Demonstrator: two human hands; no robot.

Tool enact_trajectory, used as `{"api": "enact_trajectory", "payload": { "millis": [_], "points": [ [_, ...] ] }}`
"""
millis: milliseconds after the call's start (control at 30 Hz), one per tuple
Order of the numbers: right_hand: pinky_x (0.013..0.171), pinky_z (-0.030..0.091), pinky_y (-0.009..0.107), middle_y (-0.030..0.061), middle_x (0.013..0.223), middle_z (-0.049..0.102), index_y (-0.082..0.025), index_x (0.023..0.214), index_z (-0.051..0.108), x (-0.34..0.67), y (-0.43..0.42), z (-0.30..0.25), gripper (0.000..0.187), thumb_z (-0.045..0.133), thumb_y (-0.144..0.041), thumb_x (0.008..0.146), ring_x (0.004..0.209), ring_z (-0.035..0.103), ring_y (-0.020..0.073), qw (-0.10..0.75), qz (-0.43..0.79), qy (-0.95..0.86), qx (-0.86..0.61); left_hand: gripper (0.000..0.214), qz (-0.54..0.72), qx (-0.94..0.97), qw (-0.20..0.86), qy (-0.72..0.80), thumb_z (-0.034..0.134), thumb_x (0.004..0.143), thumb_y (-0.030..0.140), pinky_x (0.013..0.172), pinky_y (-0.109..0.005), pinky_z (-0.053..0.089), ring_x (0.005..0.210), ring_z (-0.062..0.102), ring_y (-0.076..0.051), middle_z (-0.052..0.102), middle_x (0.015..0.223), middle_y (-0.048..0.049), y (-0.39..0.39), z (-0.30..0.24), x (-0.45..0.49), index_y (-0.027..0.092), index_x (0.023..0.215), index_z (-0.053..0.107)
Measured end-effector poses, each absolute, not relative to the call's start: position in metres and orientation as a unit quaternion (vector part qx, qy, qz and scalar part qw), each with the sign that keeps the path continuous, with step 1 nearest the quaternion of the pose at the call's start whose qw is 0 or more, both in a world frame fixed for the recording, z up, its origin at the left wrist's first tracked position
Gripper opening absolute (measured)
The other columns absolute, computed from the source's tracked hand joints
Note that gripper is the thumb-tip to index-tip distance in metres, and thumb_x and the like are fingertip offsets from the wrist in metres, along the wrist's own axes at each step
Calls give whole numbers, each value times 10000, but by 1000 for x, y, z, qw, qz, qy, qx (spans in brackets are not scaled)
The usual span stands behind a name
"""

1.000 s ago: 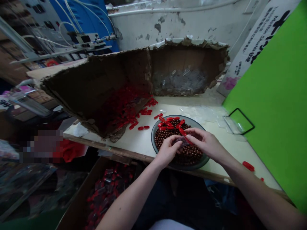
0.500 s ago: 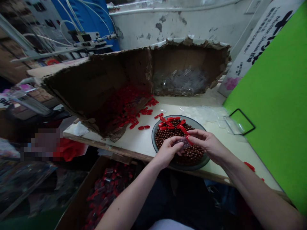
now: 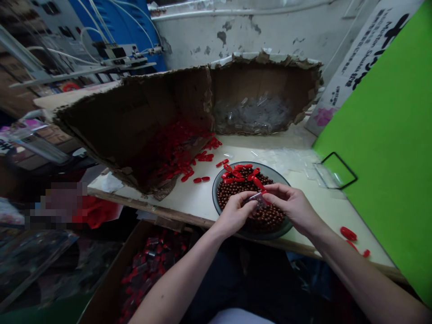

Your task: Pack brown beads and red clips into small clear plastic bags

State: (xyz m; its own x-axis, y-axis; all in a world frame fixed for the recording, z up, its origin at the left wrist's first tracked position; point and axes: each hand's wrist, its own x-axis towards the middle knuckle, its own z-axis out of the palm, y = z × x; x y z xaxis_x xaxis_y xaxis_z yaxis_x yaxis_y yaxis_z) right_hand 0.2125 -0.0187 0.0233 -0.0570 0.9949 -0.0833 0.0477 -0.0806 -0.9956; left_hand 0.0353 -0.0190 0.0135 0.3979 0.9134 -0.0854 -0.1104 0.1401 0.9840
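Over a grey bowl (image 3: 286, 230) of small round brown balls (image 3: 232, 192), my two hands meet. My left hand (image 3: 234, 213) is closed, pinching a small clear plastic container (image 3: 258, 199) between thumb and fingers. At its right end my right hand (image 3: 295, 204) grips a red plastic cap (image 3: 264, 194), which touches the container. Fingers partly hide the joint, so whether the cap is seated cannot be told. Several more red caps (image 3: 238, 174) lie on the balls toward the bowl's far side.
A torn cardboard box (image 3: 135, 112) spills red caps onto the white table (image 3: 189, 202); another section (image 3: 266, 83) holds clear containers. Below left stands a carton of red-capped containers (image 3: 151, 256). A green board (image 3: 381, 148) borders the right side, with loose red pieces (image 3: 348, 233) nearby.
My hands stay together over the bowl, with the clear container and red cap shifted slightly between my fingers. More of the loose red pieces beside my right forearm now show.
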Motion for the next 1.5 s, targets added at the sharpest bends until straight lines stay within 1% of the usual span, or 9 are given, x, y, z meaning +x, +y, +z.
{"api": "enact_trajectory", "payload": {
  "millis": [167, 367, 567, 667, 833, 1100, 1367, 1433, 1500],
  "points": [
    [798, 541, 380, 66, 917, 754, -188, 957, 708, 211, -20, 26, 396, 781, -458, 677, 820, 692, 218, 450, 505, -518, -523, 327, 383, 529, 653, 382, 618, 809, 296, 620, -225, 435, 648, 542, -110, 660, 802, -27, -18, 18, 31, 158, 1099, 682],
    [806, 538, 371, 60, 909, 755, -193, 951, 715, 210, -20, 28, 371, 797, -420, 669, 822, 694, 213, 447, 502, -528, -520, 335, 360, 546, 652, 384, 616, 812, 290, 615, -225, 446, 646, 552, -108, 678, 863, -41, -16, 19, 25, 151, 1109, 681],
    [814, 541, 383, 53, 894, 755, -201, 926, 719, 204, -24, 30, 349, 791, -426, 670, 827, 699, 224, 452, 480, -535, -527, 301, 392, 550, 631, 380, 622, 809, 295, 629, -227, 455, 701, 568, -131, 686, 900, -48, -19, 13, 26, 167, 1071, 696],
    [830, 536, 379, 48, 911, 754, -208, 938, 718, 206, -25, 31, 356, 796, -422, 665, 844, 697, 218, 449, 494, -539, -514, 328, 378, 527, 665, 371, 641, 800, 318, 618, -224, 454, 683, 561, -121, 676, 866, -46, -19, 12, 23, 158, 1082, 690],
    [788, 535, 363, 41, 871, 751, -206, 910, 719, 209, -22, 30, 379, 815, -442, 629, 797, 688, 204, 423, 544, -511, -513, 374, 354, 513, 692, 365, 659, 796, 352, 621, -221, 447, 632, 549, -101, 655, 754, -35, -18, 10, 19, 137, 1101, 680],
    [799, 527, 364, 47, 874, 749, -196, 893, 721, 206, -22, 30, 399, 832, -443, 600, 811, 687, 206, 437, 555, -479, -521, 351, 369, 540, 663, 365, 620, 825, 317, 624, -216, 461, 703, 560, -113, 669, 899, -55, -23, 14, 21, 148, 1128, 673],
    [806, 524, 350, 44, 885, 751, -193, 899, 713, 207, -24, 29, 375, 831, -407, 614, 825, 688, 203, 432, 564, -483, -512, 345, 331, 554, 668, 371, 593, 838, 327, 635, -221, 452, 633, 532, -92, 638, 789, -23, -22, 22, 16, 133, 1118, 651],
    [801, 523, 348, 42, 872, 749, -189, 890, 714, 204, -24, 29, 373, 833, -404, 609, 813, 686, 199, 439, 556, -480, -517, 337, 330, 563, 657, 378, 577, 844, 328, 637, -229, 453, 645, 538, -100, 641, 821, -27, -23, 22, 17, 137, 1114, 638],
    [792, 521, 336, 36, 867, 747, -188, 889, 715, 202, -25, 30, 373, 834, -401, 607, 805, 682, 191, 447, 553, -475, -518, 314, 339, 583, 627, 390, 586, 837, 319, 689, -244, 461, 721, 564, -120, 645, 889, -31, -24, 20, 20, 150, 1099, 621]
  ]
}}
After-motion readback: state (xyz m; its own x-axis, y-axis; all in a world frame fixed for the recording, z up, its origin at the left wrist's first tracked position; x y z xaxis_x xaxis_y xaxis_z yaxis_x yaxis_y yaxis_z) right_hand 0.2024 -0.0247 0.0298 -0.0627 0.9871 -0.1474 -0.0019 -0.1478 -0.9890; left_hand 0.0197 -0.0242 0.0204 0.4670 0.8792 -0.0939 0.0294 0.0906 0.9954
